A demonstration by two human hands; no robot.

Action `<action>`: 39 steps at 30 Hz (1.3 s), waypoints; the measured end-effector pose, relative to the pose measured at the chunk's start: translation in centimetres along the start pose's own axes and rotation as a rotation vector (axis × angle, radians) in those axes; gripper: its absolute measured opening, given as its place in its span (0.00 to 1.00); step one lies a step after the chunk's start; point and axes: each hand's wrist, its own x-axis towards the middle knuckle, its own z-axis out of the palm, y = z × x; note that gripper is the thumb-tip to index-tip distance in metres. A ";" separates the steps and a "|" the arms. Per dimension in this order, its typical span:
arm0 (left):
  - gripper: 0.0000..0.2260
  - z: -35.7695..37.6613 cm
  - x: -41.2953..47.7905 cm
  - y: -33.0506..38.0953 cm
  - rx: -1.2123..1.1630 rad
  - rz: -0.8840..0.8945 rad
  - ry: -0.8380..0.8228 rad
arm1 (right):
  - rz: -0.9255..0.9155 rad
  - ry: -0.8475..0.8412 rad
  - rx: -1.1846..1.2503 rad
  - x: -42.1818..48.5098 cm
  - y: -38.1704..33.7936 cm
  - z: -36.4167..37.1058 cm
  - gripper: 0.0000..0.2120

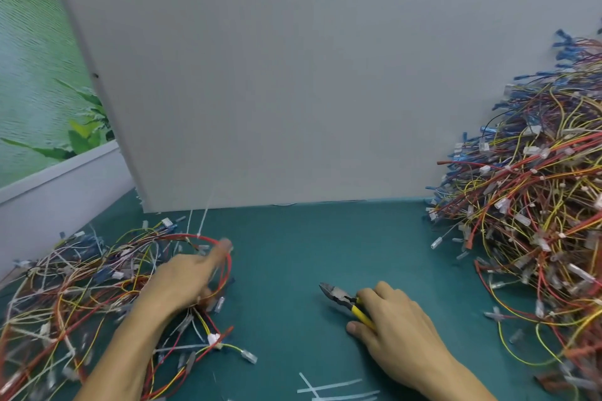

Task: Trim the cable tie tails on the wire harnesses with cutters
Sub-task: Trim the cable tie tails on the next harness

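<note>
Mat: teal, covers the work surface.

Board: grey, stands upright at the back edge of the mat.

Left pile: loose harnesses in red, yellow, white and blue wire, lying on the mat at near left.

Right pile: a larger, taller heap of harnesses at right, leaning against the board.

Harness: a red loop at the right edge of the left pile, partly under the left hand. Its yellow and red leads with a white connector trail toward the near edge.

Tie tail: white, uncut, sticks up from the top of the red loop.

Left hand: blurred, lies on the harness. The index finger is stretched out along the loop; whether the other fingers grip the wires cannot be told.

Cutters: yellow handles, dark head pointing up-left, jaws nearly together, low over the mat at centre and well apart from the harness.

Right hand: fingers and thumb are wrapped round the cutter handles.

Offcuts: white trimmed strips lying crossed on the mat by the near edge.

Picture: green foliage, on the wall at far left.
</note>
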 end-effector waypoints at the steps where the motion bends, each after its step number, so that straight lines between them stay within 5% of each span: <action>1: 0.40 0.0 0.2 -0.1 -0.028 -0.063 0.072 | 0.001 0.000 0.001 0.0 0.0 0.0 0.15; 3: 0.41 0.0 0.5 -0.4 0.011 -0.145 0.109 | 0.000 -0.001 0.004 0.0 0.1 0.1 0.15; 6: 0.28 0.6 0.2 -0.2 0.034 -0.103 0.157 | 0.004 -0.005 -0.001 0.1 0.2 0.1 0.16; 9: 0.11 0.3 -0.1 0.6 -0.049 0.024 0.360 | 0.006 -0.006 0.005 0.1 0.2 0.1 0.15; 13: 0.05 -1.7 -0.7 1.8 -0.090 0.399 0.783 | -0.004 -0.006 0.006 0.0 0.1 0.0 0.15; 15: 0.07 -1.6 -1.0 2.7 -0.024 0.561 0.686 | -0.009 -0.004 0.007 0.0 0.1 0.0 0.15; 18: 0.11 0.8 -1.0 2.8 0.080 0.534 0.172 | -0.015 0.000 0.011 -0.1 0.1 0.1 0.15; 20: 0.11 2.6 -0.6 2.5 0.199 0.539 0.015 | -0.016 0.003 0.016 -0.1 0.1 0.1 0.15; 28: 0.09 4.1 -0.7 3.4 0.129 0.577 0.066 | 0.104 0.099 0.152 0.2 -0.3 -0.5 0.09; 30: 0.07 4.0 -1.0 3.7 0.128 0.597 0.075 | 0.203 0.161 0.326 0.6 -0.3 -1.0 0.10; 34: 0.05 4.4 -1.8 4.8 0.151 0.654 0.084 | 0.323 0.118 1.063 2.1 -1.8 -1.6 0.18; 39: 0.11 5.4 -2.3 5.6 0.248 0.732 0.090 | 0.316 -0.005 1.127 5.6 -5.4 -1.9 0.20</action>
